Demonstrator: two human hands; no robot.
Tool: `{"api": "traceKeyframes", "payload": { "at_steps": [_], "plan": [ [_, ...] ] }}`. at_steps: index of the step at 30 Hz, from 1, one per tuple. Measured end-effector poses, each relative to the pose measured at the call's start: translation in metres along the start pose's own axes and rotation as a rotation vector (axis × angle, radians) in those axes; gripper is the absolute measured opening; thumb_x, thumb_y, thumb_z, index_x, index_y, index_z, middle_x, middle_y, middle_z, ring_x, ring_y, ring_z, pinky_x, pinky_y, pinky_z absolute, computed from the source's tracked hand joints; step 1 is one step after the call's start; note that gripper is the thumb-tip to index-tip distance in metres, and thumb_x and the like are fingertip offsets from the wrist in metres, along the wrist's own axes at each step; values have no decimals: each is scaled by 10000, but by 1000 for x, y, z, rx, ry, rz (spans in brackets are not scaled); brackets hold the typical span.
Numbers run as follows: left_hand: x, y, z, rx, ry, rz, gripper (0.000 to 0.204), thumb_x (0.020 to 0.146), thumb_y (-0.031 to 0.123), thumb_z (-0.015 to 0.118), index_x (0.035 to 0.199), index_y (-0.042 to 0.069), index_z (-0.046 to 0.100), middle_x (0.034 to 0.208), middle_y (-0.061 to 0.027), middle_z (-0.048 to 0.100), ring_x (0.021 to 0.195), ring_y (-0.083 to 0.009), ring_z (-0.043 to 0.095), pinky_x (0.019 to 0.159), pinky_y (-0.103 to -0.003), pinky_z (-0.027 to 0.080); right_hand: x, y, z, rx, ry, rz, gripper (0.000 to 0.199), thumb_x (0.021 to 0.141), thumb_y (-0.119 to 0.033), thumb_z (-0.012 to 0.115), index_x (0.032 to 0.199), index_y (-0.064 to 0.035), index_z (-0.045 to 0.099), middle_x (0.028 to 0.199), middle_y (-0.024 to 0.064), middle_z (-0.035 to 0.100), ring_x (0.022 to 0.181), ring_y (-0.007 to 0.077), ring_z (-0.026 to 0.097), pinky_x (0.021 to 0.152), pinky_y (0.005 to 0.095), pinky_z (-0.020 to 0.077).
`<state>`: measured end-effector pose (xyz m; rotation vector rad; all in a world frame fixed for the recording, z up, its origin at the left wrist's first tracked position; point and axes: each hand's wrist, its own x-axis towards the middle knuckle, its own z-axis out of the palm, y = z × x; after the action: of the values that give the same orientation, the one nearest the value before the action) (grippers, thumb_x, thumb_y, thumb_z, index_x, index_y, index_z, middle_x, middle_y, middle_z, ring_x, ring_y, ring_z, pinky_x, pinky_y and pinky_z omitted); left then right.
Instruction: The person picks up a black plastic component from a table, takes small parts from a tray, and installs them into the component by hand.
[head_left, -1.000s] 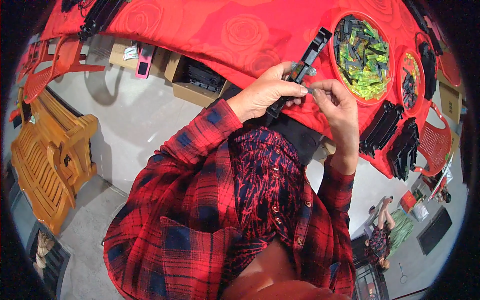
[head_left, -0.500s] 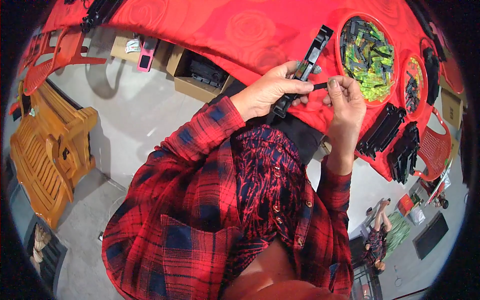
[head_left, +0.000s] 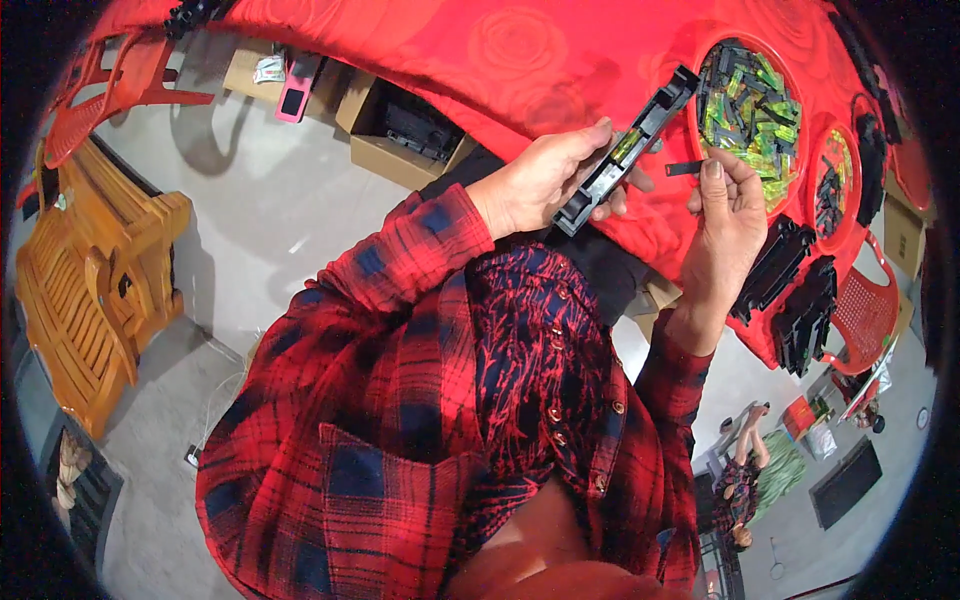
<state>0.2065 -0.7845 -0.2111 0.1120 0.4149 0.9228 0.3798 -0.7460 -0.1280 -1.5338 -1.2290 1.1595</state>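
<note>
My left hand (head_left: 556, 180) grips a long black plastic housing (head_left: 602, 187), held at a slant over the table's near edge. A yellow-green piece (head_left: 628, 147) shows inside its channel. Between the thumb and fingers of my right hand (head_left: 730, 205) is a small flat black strip (head_left: 684, 168), apart from the housing and just right of it. Behind my right hand stands a round red basket (head_left: 697, 75) holding many black and clear yellow-green pieces (head_left: 752, 115). A smaller red basket (head_left: 855, 165) to its right holds similar small pieces.
Stacks of black housings (head_left: 775, 265) lie on the red tablecloth (head_left: 560, 60) at the right edge. Beneath the table's left side is a cardboard box (head_left: 385, 165) with black parts. A wooden bench (head_left: 90, 290) and red chairs (head_left: 865, 310) stand around; another person (head_left: 742, 480) is at lower right.
My right hand has drawn away to the right from the housing, with the black strip in its pinch. The housing in my left hand has shifted slightly right and turned, showing its channel.
</note>
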Motion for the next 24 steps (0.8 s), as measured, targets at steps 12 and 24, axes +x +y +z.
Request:
{"api": "traceKeyframes", "payload": {
  "at_steps": [12,24],
  "plan": [
    [2,-3,-2,-105,1,-42,454,1035,284,364,1385,17,474,1158,-212,657,763,-208,631,665,-296,516,1,-11,10,2,-103,-52,149,936,-137,675,983,2,652,841,-5,613,689,52,493,625,196,402],
    [2,-3,-6,-108,-62,-36,435,1045,282,333,1333,9,510,1135,-225,671,796,-219,716,625,-291,605,14,-18,10,-43,99,-152,148,932,-152,681,952,-5,668,822,-21,610,692,40,469,620,190,384]
  ]
}}
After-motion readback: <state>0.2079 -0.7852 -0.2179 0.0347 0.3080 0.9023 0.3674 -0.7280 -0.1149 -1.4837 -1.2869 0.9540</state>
